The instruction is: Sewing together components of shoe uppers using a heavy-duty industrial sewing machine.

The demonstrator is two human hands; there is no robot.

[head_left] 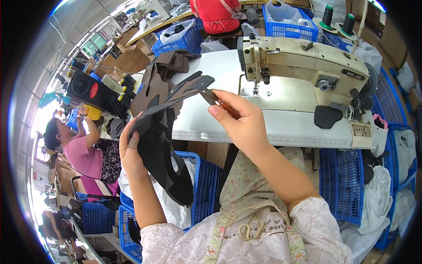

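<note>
My left hand point(130, 152) grips a black fabric shoe upper point(160, 152), thumb on its near face and fingers behind. The piece hangs down in front of the table's near edge, with cut-out openings low down. In my right hand point(244, 121) is a small hand tool point(225, 105) with a dark head and a reddish-brown handle; its exact kind is unclear. The tool's head meets the tip of a dark strip-like part point(193, 86) above the white table. Brown and grey cut pieces point(156, 83) lie heaped beyond my left hand.
A cream sewing machine point(303, 61) stands on the white table point(263, 132), right of my hands. A black patch point(327, 116) lies by its base. Blue crates point(206, 180) stand below and around. A person in pink point(81, 154) works at left; another in red point(215, 17) is beyond the table.
</note>
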